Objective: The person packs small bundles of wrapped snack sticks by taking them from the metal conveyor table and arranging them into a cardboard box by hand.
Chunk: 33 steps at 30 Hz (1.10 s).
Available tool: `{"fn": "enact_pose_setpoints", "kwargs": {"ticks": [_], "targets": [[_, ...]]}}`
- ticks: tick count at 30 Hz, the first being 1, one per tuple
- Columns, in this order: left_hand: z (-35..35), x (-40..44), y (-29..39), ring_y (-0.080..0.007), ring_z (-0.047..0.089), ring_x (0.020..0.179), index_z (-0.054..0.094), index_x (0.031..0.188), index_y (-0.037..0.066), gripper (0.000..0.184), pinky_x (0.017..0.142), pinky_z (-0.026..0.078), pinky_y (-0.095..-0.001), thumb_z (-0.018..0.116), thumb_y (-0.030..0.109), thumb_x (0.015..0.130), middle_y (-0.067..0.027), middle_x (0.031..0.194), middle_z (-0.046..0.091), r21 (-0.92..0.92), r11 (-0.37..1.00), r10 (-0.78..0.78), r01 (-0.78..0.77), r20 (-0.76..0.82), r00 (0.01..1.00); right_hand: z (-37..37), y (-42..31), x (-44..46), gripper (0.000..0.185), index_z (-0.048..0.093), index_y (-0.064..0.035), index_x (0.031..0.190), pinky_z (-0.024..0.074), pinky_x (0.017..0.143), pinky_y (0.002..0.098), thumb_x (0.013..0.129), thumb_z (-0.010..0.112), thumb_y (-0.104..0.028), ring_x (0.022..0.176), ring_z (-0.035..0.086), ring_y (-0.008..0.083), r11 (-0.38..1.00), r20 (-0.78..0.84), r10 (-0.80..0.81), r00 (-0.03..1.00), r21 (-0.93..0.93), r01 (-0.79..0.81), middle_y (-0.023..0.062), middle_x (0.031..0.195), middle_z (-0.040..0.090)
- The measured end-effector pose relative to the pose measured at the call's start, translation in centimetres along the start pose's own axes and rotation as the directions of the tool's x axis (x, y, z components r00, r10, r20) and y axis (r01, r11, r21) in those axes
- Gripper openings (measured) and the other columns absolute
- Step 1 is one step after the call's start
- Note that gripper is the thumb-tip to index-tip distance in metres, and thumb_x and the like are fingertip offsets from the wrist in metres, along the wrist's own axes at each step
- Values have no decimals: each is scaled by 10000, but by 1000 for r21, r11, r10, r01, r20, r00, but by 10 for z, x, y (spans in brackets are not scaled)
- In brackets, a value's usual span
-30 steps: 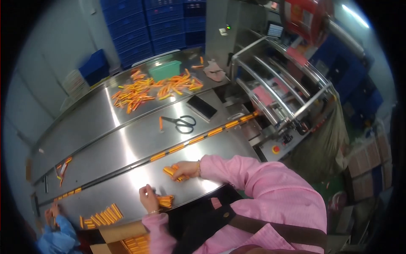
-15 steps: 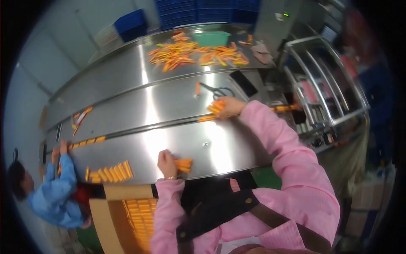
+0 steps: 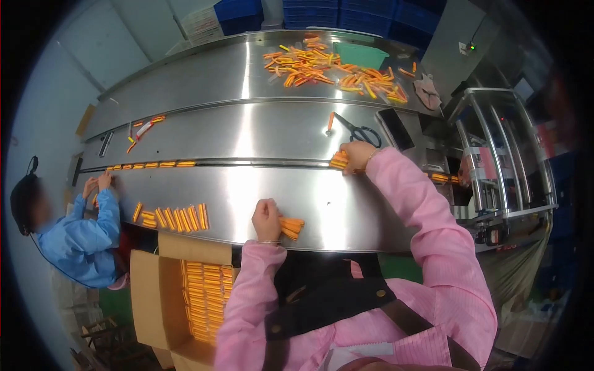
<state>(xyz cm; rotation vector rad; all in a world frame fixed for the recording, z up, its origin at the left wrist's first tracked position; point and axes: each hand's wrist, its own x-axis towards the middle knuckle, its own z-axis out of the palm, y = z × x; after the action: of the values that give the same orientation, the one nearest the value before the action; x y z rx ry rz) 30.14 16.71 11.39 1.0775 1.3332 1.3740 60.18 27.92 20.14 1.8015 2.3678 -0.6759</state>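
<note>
My right hand (image 3: 360, 156) is closed around a bunch of orange-and-yellow wrapped sticks (image 3: 338, 160), just over the narrow channel (image 3: 278, 163) that runs along the steel bench. My left hand (image 3: 266, 217) is held with fingers curled near the bench's front edge; what its fingers may hold is hidden. Against the left wrist lies a small pile of similar wrapped sticks (image 3: 292, 227). Black-handled scissors (image 3: 360, 133) and a loose orange stick (image 3: 331, 121) rest just beyond my right hand.
A dark phone-like slab (image 3: 395, 128) lies by the scissors, and a metal-framed machine (image 3: 495, 154) stands right. Loose sticks (image 3: 303, 65) surround a green bin (image 3: 362, 55) at the back. A co-worker in blue (image 3: 83, 238) handles sticks at left. A cardboard box (image 3: 151, 290) holds packed sticks.
The view has turned, so the bench appears shifted. Wrapped sticks seen in the channel beneath my right hand no longer show there. My left hand stays curled beside the small pile.
</note>
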Motion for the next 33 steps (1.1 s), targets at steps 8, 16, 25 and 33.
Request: {"fn": "enact_pose_setpoints", "kwargs": {"ticks": [8,16,25,33], "targets": [[-10,-3,4,-93,522,567,532,828,8,204,534,439,-237,516,177,941,-19,653,526,5,1000,-18,18,10,1000,2,9,-1,407,587,-13,1019,473,761,385,741,707,-285,870,624,332,949,-128,61,990,315,-18,197,942,636],[-7,-3,1,-94,516,567,520,817,8,207,536,439,-240,511,171,945,-19,652,515,36,999,8,-10,37,999,27,13,0,324,615,-24,980,459,807,375,767,698,-253,912,591,326,987,-94,-143,985,65,150,165,938,606],[-8,-1,-3,-90,516,572,518,812,9,213,536,433,-235,516,177,945,-20,655,512,29,1000,-5,4,45,999,38,16,-29,149,597,-37,839,466,781,394,775,665,-153,881,584,335,994,-282,-100,954,9,107,150,934,595],[-9,-4,-3,-94,517,576,526,825,6,212,541,435,-242,521,183,942,-23,658,524,41,999,-6,4,48,999,36,34,-51,72,601,-52,814,465,753,403,809,589,-122,869,588,327,999,-344,37,938,-17,-46,142,892,596]]}}
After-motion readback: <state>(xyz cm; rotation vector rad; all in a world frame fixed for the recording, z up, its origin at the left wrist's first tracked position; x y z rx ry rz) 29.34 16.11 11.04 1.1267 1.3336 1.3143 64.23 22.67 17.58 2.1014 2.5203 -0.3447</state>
